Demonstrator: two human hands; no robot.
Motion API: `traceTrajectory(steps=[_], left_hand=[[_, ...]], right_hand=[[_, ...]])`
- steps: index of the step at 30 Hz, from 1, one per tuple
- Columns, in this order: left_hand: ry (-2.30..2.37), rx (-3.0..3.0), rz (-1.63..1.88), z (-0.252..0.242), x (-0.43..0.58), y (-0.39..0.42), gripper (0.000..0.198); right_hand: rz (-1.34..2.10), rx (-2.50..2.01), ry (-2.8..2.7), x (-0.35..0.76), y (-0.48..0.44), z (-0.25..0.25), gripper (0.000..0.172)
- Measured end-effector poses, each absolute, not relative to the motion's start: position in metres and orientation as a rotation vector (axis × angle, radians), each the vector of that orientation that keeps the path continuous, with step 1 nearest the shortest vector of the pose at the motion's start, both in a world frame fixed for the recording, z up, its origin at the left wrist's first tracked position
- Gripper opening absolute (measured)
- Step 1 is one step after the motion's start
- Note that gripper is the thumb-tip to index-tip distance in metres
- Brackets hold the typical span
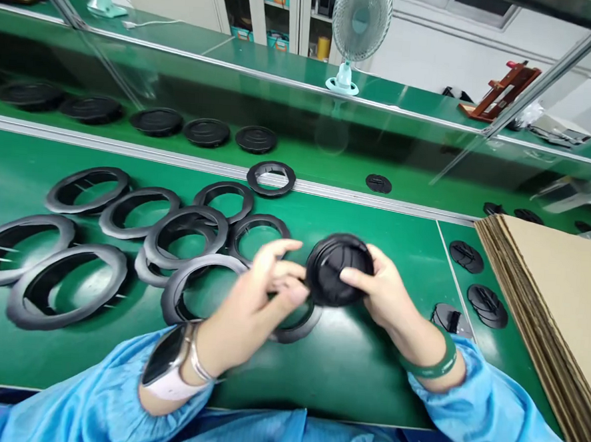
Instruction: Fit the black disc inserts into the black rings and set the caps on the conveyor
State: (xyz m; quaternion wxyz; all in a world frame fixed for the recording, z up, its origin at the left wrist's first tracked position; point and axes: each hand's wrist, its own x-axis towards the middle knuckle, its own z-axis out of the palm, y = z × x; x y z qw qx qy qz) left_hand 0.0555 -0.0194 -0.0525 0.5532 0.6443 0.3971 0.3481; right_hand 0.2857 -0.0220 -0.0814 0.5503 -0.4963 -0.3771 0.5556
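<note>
a: what is nearest to the camera?
b: two blue sleeves (64, 407), at the bottom edge. the left wrist carries a watch (167, 360), the right wrist a green band (434, 367).
a: and the hands?
b: both are held a little above the green table (357, 365), near its middle. the right hand (384, 293) grips a black disc (335, 270): the thumb lies on its face and the other fingers are curled behind it. the left hand (261, 299) is half open. its thumb and one finger pinch the left rim of the same disc, while the index finger stands up free. this hand is a little blurred.
a: where is the disc exactly?
b: between the two hands, in the air, with its face turned to the camera, just above the nearest rings.
a: what lies around?
b: many black rings (17, 301) lie on the table to the left, some overlapping. to the right there are three small dark discs (488, 306), near a stack of cardboard sheets (565, 304).
a: and further away?
b: a single ring (254, 177) sits on the metal rail (129, 149). behind it a lower green belt (299, 158) carries a row of black lids (205, 132). on the far shelf stand a small fan (360, 18) and a wooden stand (501, 90).
</note>
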Motion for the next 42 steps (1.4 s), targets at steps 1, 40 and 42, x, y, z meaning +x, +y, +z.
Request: traceTrajectory(steps=[1, 40, 42], left_hand=[[0.949, 1.517, 0.923, -0.049, 0.051, -0.016, 0.043], [0.717, 2.365, 0.413, -0.071, 0.069, -0.041, 0.054], [0.884, 2.342, 0.473, -0.069, 0.068, -0.036, 0.050]], right_hand=[[1.281, -1.145, -0.769, 0.290, -0.015, -0.085, 0.049], [0.703, -1.348, -1.257, 0.303, 0.156, -0.077, 0.034], [0.548, -1.431, -1.418, 0.298, 0.187, -0.078, 0.037]])
